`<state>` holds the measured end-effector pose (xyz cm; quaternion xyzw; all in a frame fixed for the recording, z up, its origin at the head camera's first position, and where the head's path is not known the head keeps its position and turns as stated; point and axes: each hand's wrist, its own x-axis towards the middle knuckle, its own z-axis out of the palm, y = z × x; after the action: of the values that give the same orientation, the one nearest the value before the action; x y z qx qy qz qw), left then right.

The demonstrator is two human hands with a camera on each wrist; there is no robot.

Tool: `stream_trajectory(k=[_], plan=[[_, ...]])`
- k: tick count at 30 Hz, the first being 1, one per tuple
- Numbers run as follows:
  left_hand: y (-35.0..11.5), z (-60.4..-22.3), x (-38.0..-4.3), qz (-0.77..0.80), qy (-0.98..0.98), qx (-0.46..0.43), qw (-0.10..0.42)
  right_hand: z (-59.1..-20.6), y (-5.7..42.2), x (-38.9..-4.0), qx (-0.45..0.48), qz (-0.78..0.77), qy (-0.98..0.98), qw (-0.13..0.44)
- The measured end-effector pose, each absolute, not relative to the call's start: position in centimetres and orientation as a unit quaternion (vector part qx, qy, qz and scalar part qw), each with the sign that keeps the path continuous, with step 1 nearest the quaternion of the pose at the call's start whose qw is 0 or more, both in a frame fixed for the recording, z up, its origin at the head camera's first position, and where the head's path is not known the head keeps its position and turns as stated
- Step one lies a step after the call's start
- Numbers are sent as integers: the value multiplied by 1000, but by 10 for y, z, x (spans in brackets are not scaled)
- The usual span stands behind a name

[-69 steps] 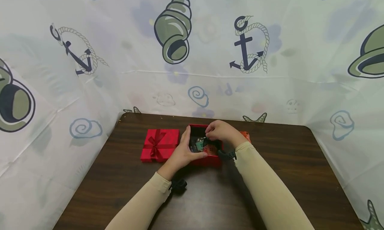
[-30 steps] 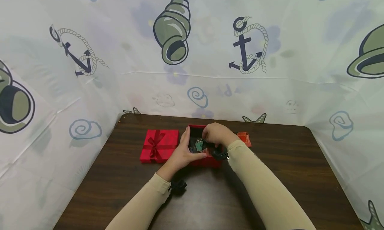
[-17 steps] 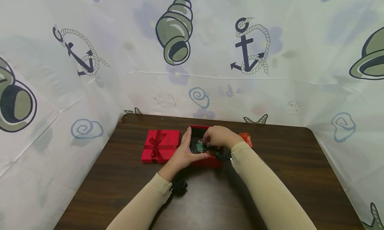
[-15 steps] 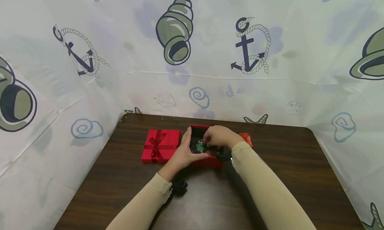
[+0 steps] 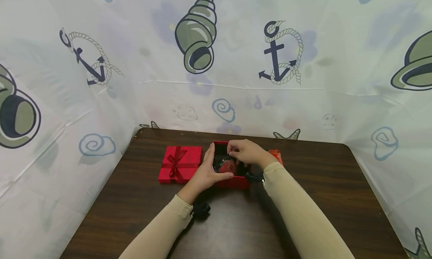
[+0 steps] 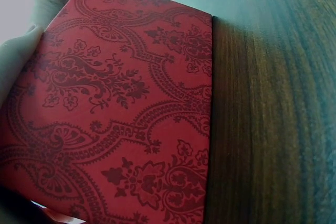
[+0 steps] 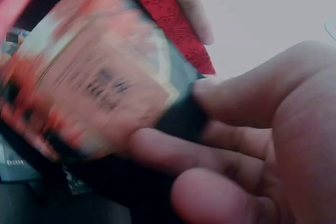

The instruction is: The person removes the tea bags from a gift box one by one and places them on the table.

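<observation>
The open red gift box [image 5: 232, 182], with dark inner walls, stands on the table near its far side. My left hand [image 5: 204, 172] holds it, fingers along the left wall and thumb over the near rim. In the left wrist view the box's patterned red side [image 6: 121, 98] fills much of the frame. My right hand [image 5: 248, 152] is over the box and pinches the dark corner of an orange-red printed packet [image 7: 105, 82] between thumb and fingers. The packet looks blurred and tilted. Under it, greenish and silvery small items [image 7: 18, 163] show partly inside the box.
The square red lid [image 5: 189, 155] with a ribbon bow lies left of the box. Another orange packet [image 5: 277, 155] lies on the table just right of it, partly behind the right wrist. A printed curtain [image 5: 236, 109] hangs behind the wooden table [image 5: 324, 199].
My right hand has risen slightly from deeper in the box. The orange-red packet now shows over the green item that was visible before. The left hand and box stay put.
</observation>
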<state>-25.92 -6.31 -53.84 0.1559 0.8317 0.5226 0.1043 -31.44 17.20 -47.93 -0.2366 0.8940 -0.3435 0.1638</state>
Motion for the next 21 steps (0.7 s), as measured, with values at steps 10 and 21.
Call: stream_trajectory(k=[10,21], plan=[[-63,-541,-261,525,832,145,102,-495,192,-313,-212,-530,815,103],[-61,-536,-259,522,834,151,99,-498,199,-304,-183,-580,788,96]])
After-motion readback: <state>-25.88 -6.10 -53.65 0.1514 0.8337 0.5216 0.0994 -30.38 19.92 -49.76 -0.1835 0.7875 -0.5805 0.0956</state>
